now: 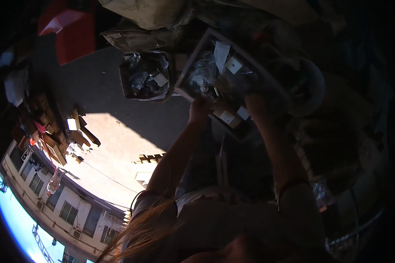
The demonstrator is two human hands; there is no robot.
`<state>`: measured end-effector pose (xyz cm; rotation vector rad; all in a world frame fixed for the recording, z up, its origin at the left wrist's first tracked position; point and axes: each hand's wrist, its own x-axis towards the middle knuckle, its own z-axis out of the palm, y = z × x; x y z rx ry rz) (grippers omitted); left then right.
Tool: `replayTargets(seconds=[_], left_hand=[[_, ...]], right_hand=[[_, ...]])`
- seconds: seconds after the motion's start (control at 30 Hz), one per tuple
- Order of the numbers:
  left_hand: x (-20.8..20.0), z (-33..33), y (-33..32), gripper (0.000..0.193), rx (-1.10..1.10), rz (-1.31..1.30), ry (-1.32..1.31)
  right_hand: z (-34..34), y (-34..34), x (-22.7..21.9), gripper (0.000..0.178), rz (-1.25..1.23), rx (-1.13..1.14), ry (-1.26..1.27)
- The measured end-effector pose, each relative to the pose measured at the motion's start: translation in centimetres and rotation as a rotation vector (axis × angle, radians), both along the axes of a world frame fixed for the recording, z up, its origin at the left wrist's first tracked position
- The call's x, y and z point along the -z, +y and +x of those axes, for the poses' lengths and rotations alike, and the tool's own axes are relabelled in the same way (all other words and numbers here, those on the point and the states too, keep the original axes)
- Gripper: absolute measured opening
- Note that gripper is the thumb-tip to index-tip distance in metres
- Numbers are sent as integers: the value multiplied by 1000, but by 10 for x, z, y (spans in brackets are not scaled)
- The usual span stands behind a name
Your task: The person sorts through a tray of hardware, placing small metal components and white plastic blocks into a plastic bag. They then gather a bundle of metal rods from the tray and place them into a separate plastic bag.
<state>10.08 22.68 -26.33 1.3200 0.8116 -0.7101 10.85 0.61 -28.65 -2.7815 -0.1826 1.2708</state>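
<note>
A shallow rectangular bin (191, 65) lies tilted in front of me, with mixed small goods inside. At its near left side my left hand (200, 108) looks closed, next to a few thin shiny metal pieces (216, 92); what it grips is hidden. My right hand (255, 104) reaches into the right part of the bin, its fingers lost in the dark. Between the hands lies a small brown box with a white label (227, 117). Further in are clear plastic bags (202, 72), a white paper slip (221, 55) and a square white card (233, 65).
Left of the bin stands a black-lined container (123, 81) of plastic wrapping. A round pale tub (322, 85) is at the right. Large sacks (140, 37) lie beyond, a red object (74, 37) far left. Cardboard (52, 142) is piled beside the sunlit ground. A person (55, 180) is in the distance.
</note>
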Motion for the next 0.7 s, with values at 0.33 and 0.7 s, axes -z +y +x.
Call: replayTargets(seconds=[0.33,0.7], left_hand=[[-9,-8,39,30,1209,605,-521],[-57,8,69,31,1746,816,-784]], right_hand=[[34,70,16,21,255,265,-186],[64,104,53,8,202,65,-417]])
